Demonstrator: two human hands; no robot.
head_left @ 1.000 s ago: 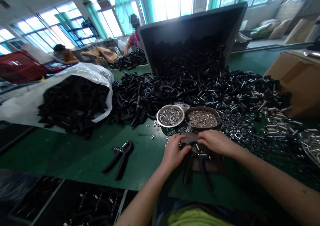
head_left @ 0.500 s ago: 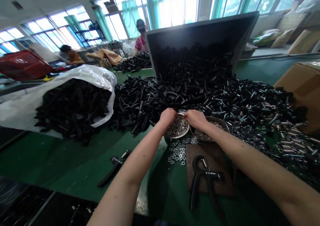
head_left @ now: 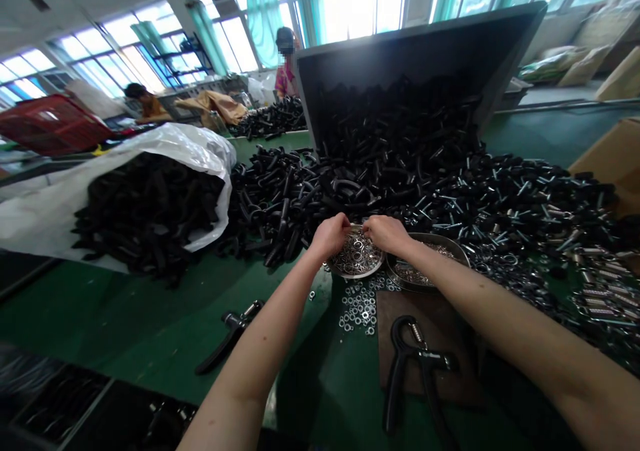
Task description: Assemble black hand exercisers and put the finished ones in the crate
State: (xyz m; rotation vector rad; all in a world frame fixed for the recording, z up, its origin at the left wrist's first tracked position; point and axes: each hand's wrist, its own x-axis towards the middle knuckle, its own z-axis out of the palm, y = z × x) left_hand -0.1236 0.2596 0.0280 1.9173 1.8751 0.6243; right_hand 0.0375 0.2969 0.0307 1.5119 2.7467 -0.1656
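My left hand [head_left: 330, 236] is at the left rim of a round metal tray [head_left: 356, 276] filled with small shiny metal pieces. Its fingers are curled together, and whatever is in them is hidden. Across the same tray, my right hand [head_left: 386, 234] reaches over the rim with fingers pinched; what they hold is too small to tell. An oval metal tray [head_left: 423, 282] of small parts lies beneath my right forearm. Nearer to me, a black hand grip strengthener [head_left: 400, 364] with a spring rests on a brown board [head_left: 390, 304]. Loose metal nuts [head_left: 357, 311] lie beside the board.
Another black spring grip [head_left: 230, 331] lies left of my left arm. Black handles [head_left: 270, 198] are heaped behind the trays, below a tipped grey bin [head_left: 370, 64]. A white sack [head_left: 210, 148] of black parts stands left, springs [head_left: 605, 298] right. Two people sit or stand farther back.
The view has shifted slightly, so the trays and board appear farther right. Both hands have moved a little left relative to the round tray, and more of its contents show between them.
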